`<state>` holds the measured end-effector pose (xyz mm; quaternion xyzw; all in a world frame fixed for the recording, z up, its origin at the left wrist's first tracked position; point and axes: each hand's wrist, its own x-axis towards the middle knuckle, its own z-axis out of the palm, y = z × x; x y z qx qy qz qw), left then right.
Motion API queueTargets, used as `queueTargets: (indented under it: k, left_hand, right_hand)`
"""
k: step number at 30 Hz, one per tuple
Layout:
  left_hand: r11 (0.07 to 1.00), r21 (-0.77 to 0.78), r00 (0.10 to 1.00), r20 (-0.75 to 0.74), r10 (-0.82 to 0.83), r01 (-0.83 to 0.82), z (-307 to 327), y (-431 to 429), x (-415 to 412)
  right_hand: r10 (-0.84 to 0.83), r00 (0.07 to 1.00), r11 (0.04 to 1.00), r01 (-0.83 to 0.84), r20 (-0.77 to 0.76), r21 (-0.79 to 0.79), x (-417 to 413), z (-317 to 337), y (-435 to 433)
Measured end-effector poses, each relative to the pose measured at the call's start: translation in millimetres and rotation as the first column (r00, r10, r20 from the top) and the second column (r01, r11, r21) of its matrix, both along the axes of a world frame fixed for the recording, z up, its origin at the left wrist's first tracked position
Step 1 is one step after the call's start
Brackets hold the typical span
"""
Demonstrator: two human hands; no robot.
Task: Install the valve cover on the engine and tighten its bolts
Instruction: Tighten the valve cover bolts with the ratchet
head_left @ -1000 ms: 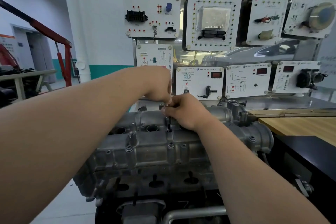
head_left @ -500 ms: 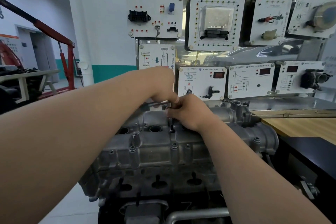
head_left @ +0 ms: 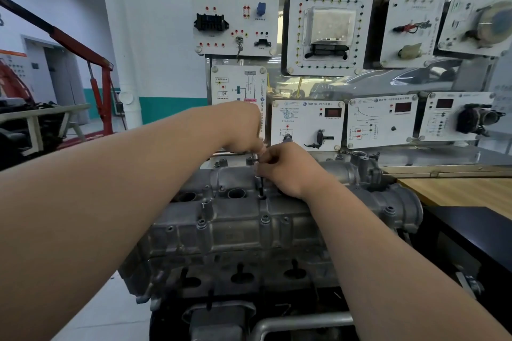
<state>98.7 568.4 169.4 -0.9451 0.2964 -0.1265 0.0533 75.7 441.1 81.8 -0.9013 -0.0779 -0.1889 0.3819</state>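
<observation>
Atop the valve cover point(head_left: 235, 219), left hand point(head_left: 243, 133) and right hand point(head_left: 288, 169) grip an upright wrench point(head_left: 260, 185), tip down.

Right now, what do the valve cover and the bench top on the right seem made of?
Valve cover: looks like cast metal, probably aluminium; dull grey, rough, moulded bosses.
Bench top: wood or wood-look laminate; tan, streaked grain, matte.

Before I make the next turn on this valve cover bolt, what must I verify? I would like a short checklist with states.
1. Tool stands upright in the valve cover hole: ok.
2. Left hand grips the tool's top handle: ok.
3. Right hand holds the tool's shaft: ok.
4. Tip fully engaged in the bolt: cannot tell, hidden in the hole.
5. Front-edge bolts present: ok.
</observation>
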Motion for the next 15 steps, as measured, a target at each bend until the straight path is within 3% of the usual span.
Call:
queueTargets:
  k: [4, 11, 15]
  left_hand:
    - [0.996, 0.007, 0.994, 0.065, 0.085, -0.085, -2.3, -11.7, -0.4]
    - [0.991, -0.080, 0.984, -0.134, -0.119, 0.109, 4.6, 4.9, -1.6]
    - [0.992, -0.044, 0.992, -0.042, -0.119, 0.118, -0.5, 2.7, 3.7]
  right_hand:
    - [-0.062, 0.997, 0.994, 0.066, 0.050, -0.089, -0.6, -0.3, 4.2]
    - [0.055, 0.998, 0.997, -0.053, 0.036, -0.060, -2.1, -1.2, -1.8]
    - [-0.016, 0.999, 0.995, 0.020, 0.038, -0.095, 0.1, 0.1, 1.4]
